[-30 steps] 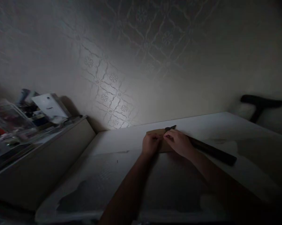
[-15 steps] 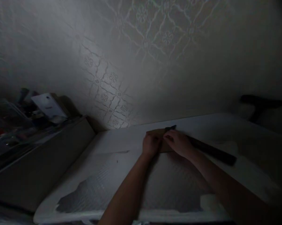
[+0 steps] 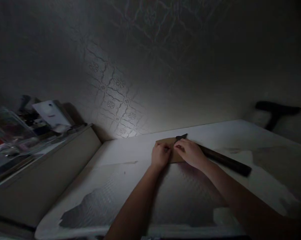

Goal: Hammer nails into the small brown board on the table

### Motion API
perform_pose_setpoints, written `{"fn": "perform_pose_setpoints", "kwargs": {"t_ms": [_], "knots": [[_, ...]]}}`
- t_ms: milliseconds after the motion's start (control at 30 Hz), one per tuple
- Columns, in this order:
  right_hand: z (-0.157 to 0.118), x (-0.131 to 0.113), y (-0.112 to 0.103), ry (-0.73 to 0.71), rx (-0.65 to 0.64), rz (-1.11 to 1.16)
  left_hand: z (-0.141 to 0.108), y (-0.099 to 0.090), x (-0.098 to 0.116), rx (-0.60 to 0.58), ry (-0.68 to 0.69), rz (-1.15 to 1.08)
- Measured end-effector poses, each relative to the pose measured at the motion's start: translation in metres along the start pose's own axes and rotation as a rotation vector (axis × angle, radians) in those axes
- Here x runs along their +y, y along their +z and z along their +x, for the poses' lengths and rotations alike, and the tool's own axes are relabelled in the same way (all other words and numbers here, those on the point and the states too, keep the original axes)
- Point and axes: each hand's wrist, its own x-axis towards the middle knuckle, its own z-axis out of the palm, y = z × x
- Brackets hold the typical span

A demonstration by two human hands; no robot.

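Observation:
A flat brown board [image 3: 176,158] lies on the white tabletop beneath both hands. My left hand [image 3: 160,154] rests on its left part with the fingers curled and pinched together; a small dark bit shows at the fingertips, too small to name. Close beside it, my right hand [image 3: 189,151] is closed over the board's right side, thumb and fingers drawn together, and what they hold is not clear. What looks like a hammer [image 3: 224,160] lies slantwise under the right hand. Its dark head end shows beyond the fingers, its long handle stretching toward the right.
The white table [image 3: 120,150] has worn grey patches and meets a patterned wall [image 3: 150,83]. At left, a raised shelf [image 3: 72,143] carries a white box [image 3: 51,113], a clear container [image 3: 11,123] and clutter. A dark T-shaped object [image 3: 275,111] stands at far right.
The wall has darkened while the table looks somewhat brighter. Both hands, the board and the hammer keep practically the same places.

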Motion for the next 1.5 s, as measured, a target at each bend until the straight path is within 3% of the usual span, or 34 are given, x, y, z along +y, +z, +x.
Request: {"fn": "perform_pose_setpoints", "kwargs": {"t_ms": [633,733,867,1033,1500], "knots": [[0.0,-0.002,-0.001,0.014,-0.051,-0.032,0.001,-0.001,0.001,-0.045,0.062,0.042],[0.001,0.0,-0.005,0.083,-0.01,-0.129,0.0,-0.001,0.002,-0.061,0.027,0.067],[-0.001,0.007,-0.014,0.279,0.043,-0.339,0.0,-0.002,0.003,-0.068,-0.004,0.062],[-0.006,0.015,-0.017,0.475,0.015,-0.5,0.0,-0.002,0.0,-0.08,-0.003,0.022],[-0.006,0.025,-0.014,0.486,-0.14,-0.536,0.003,-0.002,-0.009,-0.119,-0.047,-0.04]]}}
